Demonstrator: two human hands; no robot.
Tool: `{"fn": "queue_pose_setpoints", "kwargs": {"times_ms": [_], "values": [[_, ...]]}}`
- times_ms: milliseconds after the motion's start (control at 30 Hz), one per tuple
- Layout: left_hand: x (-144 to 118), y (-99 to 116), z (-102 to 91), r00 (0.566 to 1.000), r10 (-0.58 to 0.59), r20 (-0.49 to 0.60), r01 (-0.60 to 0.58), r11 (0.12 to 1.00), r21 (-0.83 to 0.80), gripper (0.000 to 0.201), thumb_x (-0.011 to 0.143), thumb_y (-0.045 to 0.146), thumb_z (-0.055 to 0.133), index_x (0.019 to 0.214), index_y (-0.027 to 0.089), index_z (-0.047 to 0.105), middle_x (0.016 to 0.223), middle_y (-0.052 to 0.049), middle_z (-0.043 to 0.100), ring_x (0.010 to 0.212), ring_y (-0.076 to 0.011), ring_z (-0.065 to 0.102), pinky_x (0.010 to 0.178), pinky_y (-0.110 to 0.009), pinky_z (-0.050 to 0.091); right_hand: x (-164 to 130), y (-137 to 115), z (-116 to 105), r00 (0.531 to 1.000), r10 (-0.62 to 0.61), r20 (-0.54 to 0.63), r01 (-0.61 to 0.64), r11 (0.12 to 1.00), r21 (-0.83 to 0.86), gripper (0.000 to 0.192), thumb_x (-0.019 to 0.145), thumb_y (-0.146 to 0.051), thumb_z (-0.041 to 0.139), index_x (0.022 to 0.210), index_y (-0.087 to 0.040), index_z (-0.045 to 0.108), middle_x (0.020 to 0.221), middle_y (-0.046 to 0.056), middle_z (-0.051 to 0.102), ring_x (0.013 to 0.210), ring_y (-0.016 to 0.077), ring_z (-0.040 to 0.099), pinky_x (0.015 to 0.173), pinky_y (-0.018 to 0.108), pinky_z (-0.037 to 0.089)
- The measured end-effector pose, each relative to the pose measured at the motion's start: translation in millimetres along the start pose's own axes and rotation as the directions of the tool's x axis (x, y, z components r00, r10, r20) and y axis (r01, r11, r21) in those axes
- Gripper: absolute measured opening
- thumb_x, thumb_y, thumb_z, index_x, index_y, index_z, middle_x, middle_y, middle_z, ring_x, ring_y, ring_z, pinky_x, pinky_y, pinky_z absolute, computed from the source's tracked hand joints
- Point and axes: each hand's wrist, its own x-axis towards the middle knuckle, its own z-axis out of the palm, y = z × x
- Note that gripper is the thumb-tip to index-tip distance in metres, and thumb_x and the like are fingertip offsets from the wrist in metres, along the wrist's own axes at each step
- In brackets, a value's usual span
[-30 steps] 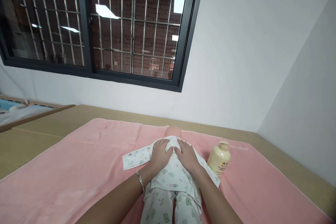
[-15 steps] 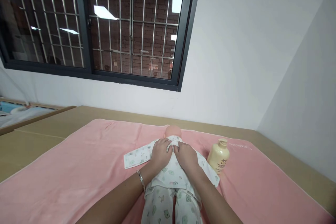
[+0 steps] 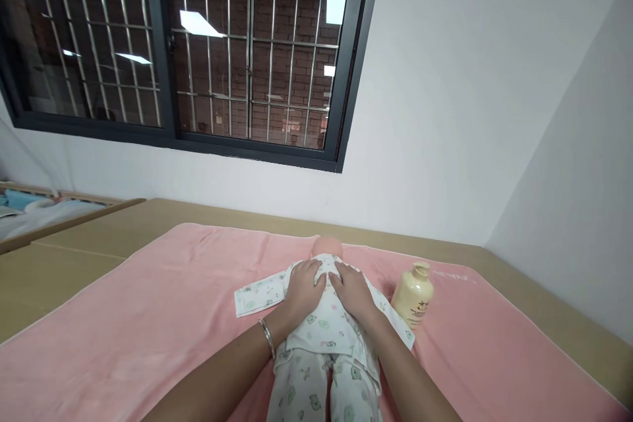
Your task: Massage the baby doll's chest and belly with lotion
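Window (image 3: 188, 53) w/ bars fills the top, white wall below. Pink towel (image 3: 123, 330) covers the tan bed. On it a doll (image 3: 321, 336) in printed pyjamas lies face up, long axis running straight away from the person, head (image 3: 327, 246) at the far end, legs nearest the camera. Left hand (image 3: 302, 289) & right hand (image 3: 353, 293) lie flat on the chest, fingers spread, palms down, gripping nothing; both equally near, one each side of the midline. Bottle (image 3: 413, 295) stands upright just right of the doll, apart from the rt hand. Bangle (image 3: 267, 337) on left wrist.
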Motion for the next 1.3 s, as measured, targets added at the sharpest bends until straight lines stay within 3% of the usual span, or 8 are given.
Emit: {"fn": "queue_pose_setpoints", "kwargs": {"times_ms": [133,267,533,633,833,1033,1167,1300], "values": [[-3.5,2.0,-3.3,0.994,0.103,-0.046,-0.103,0.995,0.001,0.028,0.089,0.018,0.045,0.1,0.023,0.07,0.108,-0.007,0.071,0.104,-0.0229,0.062,0.097,-0.042,0.049,-7.5,-16.6,-4.2,0.998,0.068,-0.008,-0.068,0.991,-0.113,0.039,0.1,-0.031,0.032,0.117,-0.017,0.064,0.115,0.015,0.069,0.108,0.0252,0.062,0.092,0.034,0.04],[-4.7,3.5,-5.6,0.995,0.086,-0.057,-0.086,0.996,0.014,0.028,0.088,0.017,0.045,0.099,0.023,0.07,0.105,-0.007,0.07,0.102,-0.023,0.062,0.094,-0.042,0.05,-11.6,-23.8,-3.3,0.994,0.099,-0.035,-0.103,0.98,-0.172,0.038,0.1,-0.029,0.031,0.11,-0.017,0.066,0.108,0.016,0.07,0.099,0.026,0.065,0.085,0.034,0.041],[-0.3,0.4,-0.8,1.0,0.004,0.011,-0.004,1.0,-0.011,0.033,0.089,0.024,0.048,0.118,0.02,0.063,0.12,-0.009,0.067,0.113,-0.0254,0.059,0.101,-0.045,0.045,0.4,7.6,5.4,0.998,-0.053,-0.045,0.056,0.997,0.061,0.044,0.098,-0.035,0.037,0.134,-0.018,0.054,0.143,0.01,0.053,0.133,0.0223,0.046,0.108,0.036,0.03],[-0.4,-1.2,0.3,1.0,0.018,0.016,-0.017,1.0,-0.024,0.034,0.092,0.03,0.048,0.12,0.02,0.062,0.123,-0.009,0.066,0.115,-0.0257,0.059,0.103,-0.045,0.044,1.2,13.6,5.7,0.997,-0.069,-0.045,0.073,0.992,0.102,0.047,0.098,-0.039,0.037,0.138,-0.019,0.052,0.144,0.008,0.052,0.135,0.0208,0.044,0.11,0.035,0.029],[-3.5,-1.5,-0.4,0.997,0.071,-0.04,-0.072,0.997,-0.018,0.026,0.091,0.024,0.046,0.103,0.021,0.069,0.112,-0.008,0.07,0.107,-0.0239,0.062,0.096,-0.043,0.048,-5.7,-4.1,-8.0,1.0,-0.004,-0.009,0.004,0.999,-0.051,0.042,0.098,-0.039,0.035,0.122,-0.018,0.062,0.116,0.012,0.07,0.106,0.0242,0.064,0.087,0.032,0.043],[-4.6,-2.7,1.5,0.993,0.085,-0.079,-0.086,0.996,-0.008,0.024,0.09,0.021,0.047,0.1,0.022,0.069,0.107,-0.007,0.07,0.104,-0.0238,0.062,0.094,-0.043,0.05,-13.2,-23.3,-13.7,0.993,0.112,-0.042,-0.118,0.968,-0.223,0.044,0.099,-0.041,0.033,0.105,-0.014,0.068,0.098,0.018,0.072,0.092,0.028,0.068,0.076,0.034,0.043],[-5.7,-5.4,3.6,0.992,0.095,-0.089,-0.097,0.995,-0.012,0.024,0.089,0.02,0.048,0.1,0.022,0.069,0.107,-0.007,0.07,0.104,-0.0236,0.062,0.094,-0.042,0.05,-10.3,-15.3,-9.3,0.994,0.081,-0.068,-0.091,0.981,-0.169,0.039,0.097,-0.038,0.037,0.102,-0.015,0.068,0.099,0.015,0.073,0.094,0.0267,0.067,0.079,0.033,0.043],[-5.5,-7.1,4.1,0.994,0.079,-0.079,-0.081,0.997,-0.015,0.024,0.088,0.021,0.049,0.102,0.022,0.068,0.108,-0.006,0.07,0.106,-0.0239,0.062,0.095,-0.042,0.05,-4.0,0.9,-0.5,0.994,-0.052,-0.1,0.053,0.999,0.01,0.036,0.096,-0.035,0.04,0.117,-0.017,0.063,0.118,0.011,0.069,0.108,0.0231,0.062,0.091,0.032,0.041]]}}
